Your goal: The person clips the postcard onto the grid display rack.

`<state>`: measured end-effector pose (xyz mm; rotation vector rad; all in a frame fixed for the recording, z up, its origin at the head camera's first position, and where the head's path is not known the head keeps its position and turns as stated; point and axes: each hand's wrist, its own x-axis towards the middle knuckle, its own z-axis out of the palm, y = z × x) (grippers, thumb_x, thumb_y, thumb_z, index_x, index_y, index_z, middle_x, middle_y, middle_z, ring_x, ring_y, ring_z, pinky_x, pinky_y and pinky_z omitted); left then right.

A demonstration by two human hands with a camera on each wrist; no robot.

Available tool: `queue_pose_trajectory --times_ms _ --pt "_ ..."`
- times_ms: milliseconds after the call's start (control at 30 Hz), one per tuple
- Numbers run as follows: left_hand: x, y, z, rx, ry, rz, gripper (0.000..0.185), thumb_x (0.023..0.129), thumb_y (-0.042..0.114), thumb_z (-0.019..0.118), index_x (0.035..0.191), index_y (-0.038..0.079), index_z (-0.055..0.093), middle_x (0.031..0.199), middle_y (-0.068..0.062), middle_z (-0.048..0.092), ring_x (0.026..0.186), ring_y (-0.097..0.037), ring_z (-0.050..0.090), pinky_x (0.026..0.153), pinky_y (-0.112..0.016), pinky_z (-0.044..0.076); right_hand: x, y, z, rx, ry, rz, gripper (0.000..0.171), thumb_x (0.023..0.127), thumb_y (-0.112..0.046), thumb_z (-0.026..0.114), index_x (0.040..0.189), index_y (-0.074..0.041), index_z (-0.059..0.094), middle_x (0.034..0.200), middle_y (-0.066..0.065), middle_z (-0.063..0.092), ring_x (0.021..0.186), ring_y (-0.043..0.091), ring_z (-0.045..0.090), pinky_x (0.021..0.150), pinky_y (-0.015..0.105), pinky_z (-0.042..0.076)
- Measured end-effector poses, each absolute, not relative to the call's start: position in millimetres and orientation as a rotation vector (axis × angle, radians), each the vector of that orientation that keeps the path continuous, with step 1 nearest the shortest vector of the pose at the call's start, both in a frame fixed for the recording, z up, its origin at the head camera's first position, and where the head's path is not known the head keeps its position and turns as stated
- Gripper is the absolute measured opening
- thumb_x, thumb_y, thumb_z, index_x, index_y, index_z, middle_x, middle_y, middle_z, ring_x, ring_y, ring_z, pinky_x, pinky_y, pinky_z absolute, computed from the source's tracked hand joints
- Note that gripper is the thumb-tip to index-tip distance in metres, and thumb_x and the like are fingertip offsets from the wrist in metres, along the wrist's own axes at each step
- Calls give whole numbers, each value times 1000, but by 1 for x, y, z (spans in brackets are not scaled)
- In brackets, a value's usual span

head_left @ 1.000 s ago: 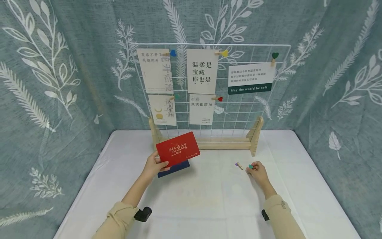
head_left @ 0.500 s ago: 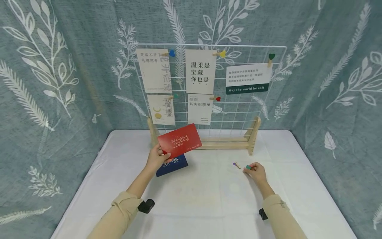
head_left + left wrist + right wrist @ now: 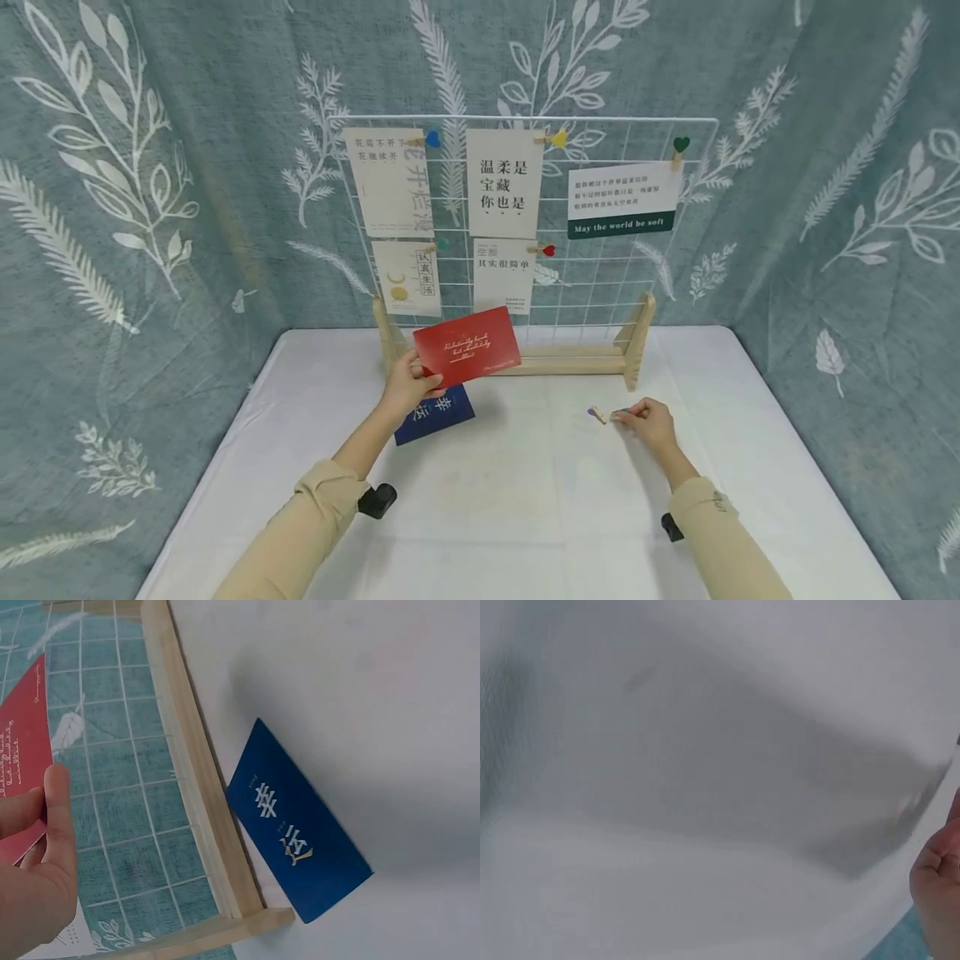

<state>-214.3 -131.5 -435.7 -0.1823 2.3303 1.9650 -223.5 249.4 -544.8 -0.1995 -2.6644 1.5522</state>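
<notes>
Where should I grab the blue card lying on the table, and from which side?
Probably by its near right corner, coming from the open table side. The blue card lies flat, so slide a fingertip under that edge to lift it. Its far end sits close to the wooden frame base and below the left hand holding the red card.

a grey-green fabric backdrop [image 3: 187,167] printed with white leaves and fern sprigs hangs on three sides, forming a small booth. a table under a white cloth [image 3: 525,517] fills the bottom, its cloth faintly creased. the light is soft and even, casting only pale shadows on the cloth.
</notes>
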Motion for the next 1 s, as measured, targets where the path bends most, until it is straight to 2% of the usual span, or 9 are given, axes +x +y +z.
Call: queue_pose_trajectory --times_ms 300,467,700,833,1000 --pt "-216 -120 -437 -119 2359 1856 53 89 -8 56 138 -3 36 125 -33 54 99 -41 65 68 -34 58 -217 255 -540 -124 -2624 1592 14 85 3 64 85 13 54 80 26 69 53 1 61 56 12 48" --pt "-221 -108 -433 -114 2346 1842 56 89 -6 57 140 0 36 123 -31 55 103 -43 63 63 -29 58 -222 254 -526 -51 -2586 1592 14 87 2 63 90 13 54 86 28 69 51 -1 59 60 12 48" --pt "-231 -90 -427 -33 2334 1853 54 88 -7 57 138 -1 38 120 -30 57 99 -40 64 62 -27 58 -234 254 -506 78 -2613 1524 30 89 -1 60 113 16 54 93 31 68 54 1 62 65 6 43" --pt "-238 -80 -423 28 2351 1849 42 87 -9 58 127 -7 45 109 -32 60 93 -37 67 62 -30 58 -240 257 -497 163 -2586 1526 27 90 0 59 109 18 58 95 33 66 56 -4 60 66 6 47" --pt "-247 -72 -418 18 2388 1822 28 85 -9 61 110 -7 50 96 -28 63 80 -28 69 63 -32 58 -247 260 -480 221 -2567 1466 24 89 1 59 108 17 59 94 33 65 59 -2 61 58 12 49"
